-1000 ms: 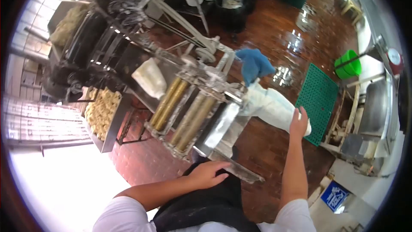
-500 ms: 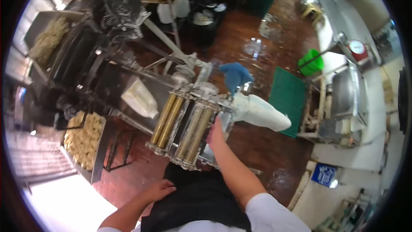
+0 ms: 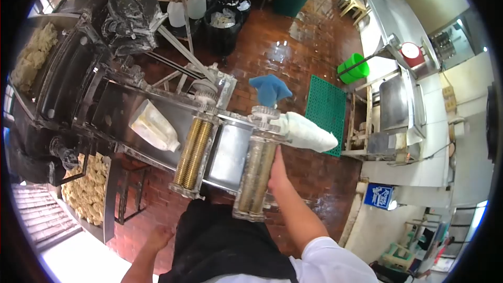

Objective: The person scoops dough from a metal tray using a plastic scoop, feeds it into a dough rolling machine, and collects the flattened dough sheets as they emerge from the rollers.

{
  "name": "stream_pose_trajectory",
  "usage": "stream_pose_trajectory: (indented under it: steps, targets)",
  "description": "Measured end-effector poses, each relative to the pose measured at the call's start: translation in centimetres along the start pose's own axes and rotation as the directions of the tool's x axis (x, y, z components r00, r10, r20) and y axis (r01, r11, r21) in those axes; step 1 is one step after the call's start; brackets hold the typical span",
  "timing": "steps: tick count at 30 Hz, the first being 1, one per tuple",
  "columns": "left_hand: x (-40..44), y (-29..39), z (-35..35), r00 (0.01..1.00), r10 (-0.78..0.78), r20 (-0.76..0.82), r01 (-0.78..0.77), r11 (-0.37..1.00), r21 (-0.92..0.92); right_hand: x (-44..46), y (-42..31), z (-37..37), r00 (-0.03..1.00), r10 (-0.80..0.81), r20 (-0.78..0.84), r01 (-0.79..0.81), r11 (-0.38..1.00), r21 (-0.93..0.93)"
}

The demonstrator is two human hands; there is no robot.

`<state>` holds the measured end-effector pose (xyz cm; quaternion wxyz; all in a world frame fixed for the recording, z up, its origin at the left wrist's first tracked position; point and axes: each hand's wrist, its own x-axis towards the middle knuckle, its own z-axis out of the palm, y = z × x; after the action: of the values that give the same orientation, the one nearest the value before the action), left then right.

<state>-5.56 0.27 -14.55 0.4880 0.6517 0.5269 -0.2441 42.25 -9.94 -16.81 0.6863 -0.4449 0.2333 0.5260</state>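
My right hand (image 3: 279, 170) grips the outer side of a roller unit (image 3: 255, 175) with dull, floury rollers; some of its fingers are hidden behind the frame. To the left, a second roller unit (image 3: 193, 152) with grooved brass-coloured rollers sits on the machine. Between the two units a bare metal plate (image 3: 228, 152) shows. My left hand (image 3: 160, 237) hangs low beside my black apron, loosely open and with nothing in it. A cut white plastic jug (image 3: 154, 126) lies on the machine bed, left of the brass rollers.
Dough pieces fill a tray (image 3: 108, 199) at lower left. Behind the rollers are a blue cloth (image 3: 271, 89) and a white cloth-like bundle (image 3: 306, 133). A green mat (image 3: 325, 110) lies on the wet brick floor, with a green bucket (image 3: 354, 68) near the counter.
The dull roller unit has shifted right with my right hand, away from the brass rollers, exposing the plate between. My left hand has moved down and left off the apron. The view has swung right.
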Motion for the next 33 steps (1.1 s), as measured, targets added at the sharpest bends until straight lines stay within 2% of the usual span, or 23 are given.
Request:
stream_pose_trajectory:
  steps: [2,5,7,9,12,16,18,20,22,24,26,27,29,33]
  targets:
    - [-0.4,1.0,0.9,1.000,0.023,0.020,-0.025,0.992,0.125,-1.0,-2.2,-2.5,0.997,-0.057,-0.057,0.056,0.998,-0.006]
    - [-1.3,3.1,2.0,0.999,-0.038,0.013,0.037,0.998,0.059,-3.0,-5.5,-4.8,0.976,-0.126,-0.180,0.110,0.989,-0.097]
    - [0.2,0.0,3.5,0.980,0.198,0.028,-0.200,0.972,0.120,-2.4,-6.6,-8.0,0.983,-0.124,-0.137,0.116,0.991,-0.069]
    - [1.0,-3.8,5.0,0.933,0.356,0.043,-0.359,0.923,0.140,-1.3,-6.7,-10.0,0.985,-0.125,-0.118,0.122,0.992,-0.033]
    - [0.7,-4.7,5.5,0.905,0.421,0.059,-0.425,0.894,0.143,1.1,-6.1,-11.0,0.981,-0.091,-0.174,0.095,0.995,0.014]
    - [-1.4,-5.4,3.8,0.932,0.355,0.073,-0.362,0.907,0.215,3.3,-4.7,-10.8,0.962,-0.068,-0.265,0.062,0.998,-0.030]
    - [-2.0,-5.4,2.8,0.969,0.241,0.060,-0.248,0.957,0.150,3.3,-4.3,-9.8,0.964,-0.080,-0.255,0.074,0.997,-0.034]
    - [-2.3,-5.1,2.4,0.998,0.008,0.059,-0.007,1.000,-0.019,4.2,-4.0,-10.0,0.970,-0.063,-0.235,0.058,0.998,-0.031]
    - [-1.7,-6.1,1.6,0.984,0.167,0.056,-0.168,0.985,0.024,4.6,-3.7,-10.3,0.973,-0.057,-0.225,0.060,0.998,0.008]
    - [-1.6,-4.8,1.4,0.996,0.068,0.049,-0.063,0.994,-0.088,3.7,-3.9,-10.6,0.967,-0.043,-0.249,0.051,0.998,0.025]
    - [-1.6,-2.1,1.4,0.954,-0.289,0.084,0.300,0.894,-0.331,2.5,-4.8,-10.6,0.958,-0.026,-0.287,0.033,0.999,0.022]
    - [-0.8,-2.2,1.1,0.952,-0.267,0.148,0.300,0.905,-0.300,2.4,-5.1,-11.7,0.969,-0.024,-0.246,0.038,0.998,0.052]
    - [-0.4,-1.5,1.4,0.959,-0.247,0.139,0.276,0.922,-0.270,2.5,-5.8,-15.0,0.988,-0.023,-0.153,0.041,0.992,0.115]
    - [0.2,-0.5,2.2,0.971,-0.197,0.136,0.227,0.940,-0.256,2.3,-8.3,-19.1,0.987,-0.084,-0.140,0.100,0.988,0.115]
